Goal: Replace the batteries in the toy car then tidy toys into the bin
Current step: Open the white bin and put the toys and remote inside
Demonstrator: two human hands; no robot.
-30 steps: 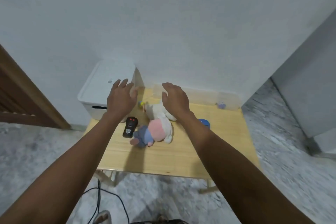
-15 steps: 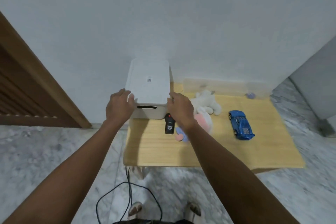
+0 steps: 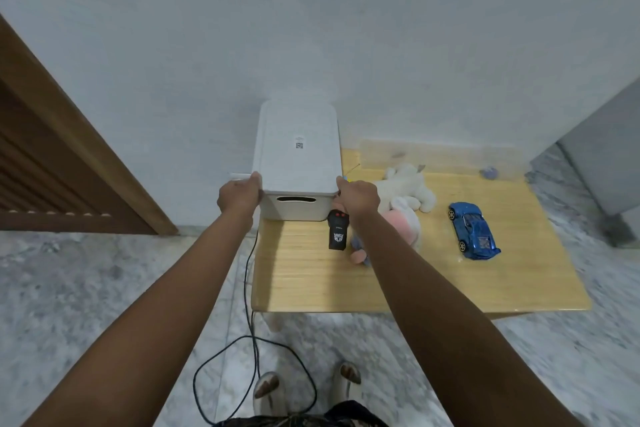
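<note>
My right forearm cuts across the pink and blue plush toy (image 3: 401, 230), so I see only its pink middle, a blue edge and a foot poking out below my arm. The white plush animal (image 3: 403, 187) behind it lies partly behind my right hand (image 3: 358, 196). A small blue thing (image 3: 488, 172) at the far edge of the worktop is too blurred to name, and the printed label on the bin lid is too small to read.

My left hand (image 3: 239, 196) holds the near left corner of the white lidded plastic storage bin (image 3: 298, 156), fingers curled around the lid's edge. My right hand has the same grip on the near right corner, fingers wrapped over the lid rim. How far my fingertips reach under the lid I cannot tell. The bin sits at the far left corner of the pale wooden worktop (image 3: 311, 277), against the wall, lid on.

The blue toy car (image 3: 472, 230) lies on the worktop well to the right of my right hand, apart from both plush toys, nose pointing away from me. The black remote control with red buttons (image 3: 337, 229) lies just below my right hand, touching or nearly touching the bin's front wall.

A black cable (image 3: 254, 340) loops on the marble floor beside the worktop's left edge.
</note>
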